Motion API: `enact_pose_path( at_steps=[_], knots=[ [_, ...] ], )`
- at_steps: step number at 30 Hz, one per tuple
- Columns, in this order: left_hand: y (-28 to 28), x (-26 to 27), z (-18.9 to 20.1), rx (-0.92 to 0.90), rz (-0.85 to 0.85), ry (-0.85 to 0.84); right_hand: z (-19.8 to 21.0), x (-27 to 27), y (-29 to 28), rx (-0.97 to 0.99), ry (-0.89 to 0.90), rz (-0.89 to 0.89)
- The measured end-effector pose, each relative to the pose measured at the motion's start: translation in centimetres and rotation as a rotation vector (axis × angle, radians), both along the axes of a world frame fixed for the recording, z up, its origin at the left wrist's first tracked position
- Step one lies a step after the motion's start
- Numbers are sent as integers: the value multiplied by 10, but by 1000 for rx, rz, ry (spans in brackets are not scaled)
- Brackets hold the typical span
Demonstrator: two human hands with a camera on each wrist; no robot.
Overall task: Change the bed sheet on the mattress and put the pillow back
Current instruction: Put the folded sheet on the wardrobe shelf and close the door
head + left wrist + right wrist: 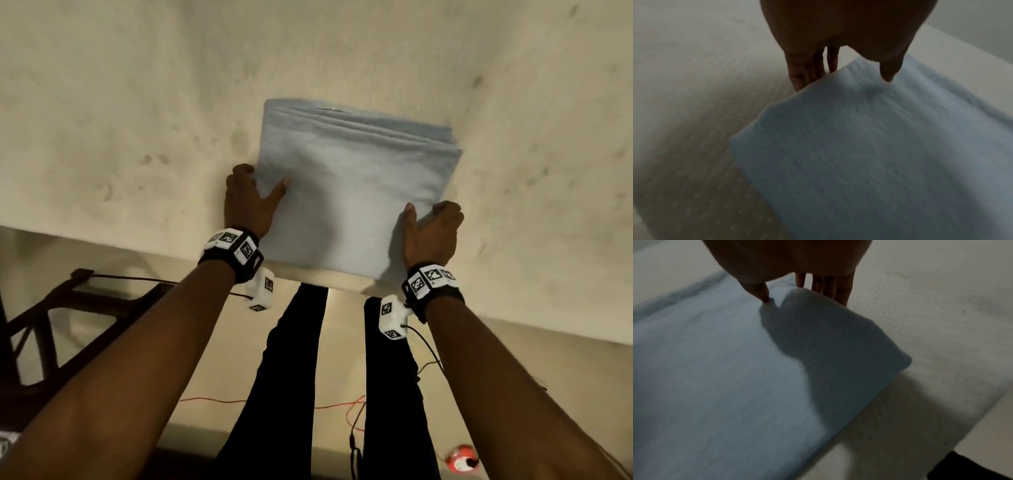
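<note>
A folded light-blue bed sheet (349,192) lies near the front edge of the bare cream mattress (137,120). My left hand (263,178) grips its left edge, with the thumb (889,71) on top of the cloth and the fingers (805,76) running down beside and under the fold. My right hand (426,209) grips the right edge the same way, thumb (760,292) on top and fingers (838,290) behind the raised corner. The sheet (715,369) fills most of both wrist views. No pillow is in view.
The mattress front edge (102,245) runs across just in front of my legs in black trousers (291,377). A dark wooden frame (68,308) stands on the floor at the left. A red wire (342,406) and a small red-and-white object (460,459) lie on the floor.
</note>
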State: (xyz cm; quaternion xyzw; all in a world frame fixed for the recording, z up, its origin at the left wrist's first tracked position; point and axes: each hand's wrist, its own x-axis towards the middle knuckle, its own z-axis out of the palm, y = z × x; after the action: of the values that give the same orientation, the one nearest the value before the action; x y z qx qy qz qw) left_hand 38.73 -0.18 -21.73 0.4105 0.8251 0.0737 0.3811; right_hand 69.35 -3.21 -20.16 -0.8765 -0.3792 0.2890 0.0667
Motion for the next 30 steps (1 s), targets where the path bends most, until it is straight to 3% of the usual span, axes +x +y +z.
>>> enact_pose_path(
  at_steps=[3, 6, 14, 30],
  knots=[
    [14, 0, 2, -58, 120, -71, 5, 1, 12, -78, 126, -155],
    [19, 6, 9, -138, 113, -161, 9, 10, 17, -87, 296, -274],
    [24, 33, 68, -34, 81, -212, 56, 21, 16, 131, 546, -237],
    [59, 121, 326, 225, -108, -373, 293, 92, -11, 490, 515, -404]
  ],
)
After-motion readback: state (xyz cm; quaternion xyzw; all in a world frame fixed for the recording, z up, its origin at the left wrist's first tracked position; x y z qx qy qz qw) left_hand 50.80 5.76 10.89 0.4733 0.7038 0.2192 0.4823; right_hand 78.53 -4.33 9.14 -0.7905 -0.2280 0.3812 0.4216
